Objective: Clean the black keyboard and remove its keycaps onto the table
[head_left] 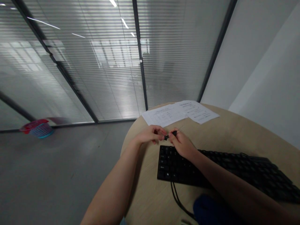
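My right hand [180,142] pinches a small dark object [174,133] between thumb and fingers, above the back left part of a black keyboard [187,173]. Close beside it, my left hand [153,134] has its thumb and fingers at a small black piece [166,137] that lies between the two hands. Whether the two dark pieces are joined is too small to tell. Both hands are over the wooden table [150,193], just in front of the printed sheets.
Two printed sheets [164,115] lie at the table's back edge. Black cables [177,198] run below the keyboard, near a dark blue item [206,209]. A red and blue basket [42,129] stands on the floor at left. Glass panels with blinds rise behind.
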The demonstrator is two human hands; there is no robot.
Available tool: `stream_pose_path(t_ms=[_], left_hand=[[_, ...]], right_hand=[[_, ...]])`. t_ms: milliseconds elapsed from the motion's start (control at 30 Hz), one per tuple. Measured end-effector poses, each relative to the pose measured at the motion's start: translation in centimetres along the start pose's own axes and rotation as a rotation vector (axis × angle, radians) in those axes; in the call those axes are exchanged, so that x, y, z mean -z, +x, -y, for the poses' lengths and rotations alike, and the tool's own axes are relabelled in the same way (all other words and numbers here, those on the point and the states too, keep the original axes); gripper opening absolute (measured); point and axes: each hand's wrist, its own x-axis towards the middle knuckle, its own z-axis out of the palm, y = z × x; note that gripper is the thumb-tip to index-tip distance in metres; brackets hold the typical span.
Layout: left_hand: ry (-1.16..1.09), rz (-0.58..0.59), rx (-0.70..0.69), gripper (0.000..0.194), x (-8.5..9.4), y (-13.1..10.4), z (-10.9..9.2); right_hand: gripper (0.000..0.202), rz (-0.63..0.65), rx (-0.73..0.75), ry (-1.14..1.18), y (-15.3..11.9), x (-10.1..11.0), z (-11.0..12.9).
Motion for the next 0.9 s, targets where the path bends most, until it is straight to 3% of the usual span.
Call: stream_pose_path(t_ms=[233,367,567,733,900], left_hand=[[0.030,-0.039,-0.030,0.027,-0.5,0.4,0.4],[0.019,-0.112,-0.036,0.027,0.0,0.5,1.1],[0.325,-0.461,-0.065,0.018,-0.3,1.5,2.7],[0.627,-0.409,0.005,0.024,-1.2,3.1,2.6],[0.752,-0.377,0.052,0.019,-1.7,4.7,2.1]], right_hand=[[0.019,-0.016,-0.056,0.006,0.3,0.0,0.2],[0.024,-0.098,-0.089,-0.064,0.5,0.0,0.0],[0.034,-0.188,-0.069,-0.041,0.9,-0.1,-0.2],[0.034,-0.163,-0.032,-0.030,0.7,-0.4,0.0],[0.037,-0.148,-0.042,0.008,0.9,-0.5,0.5]])
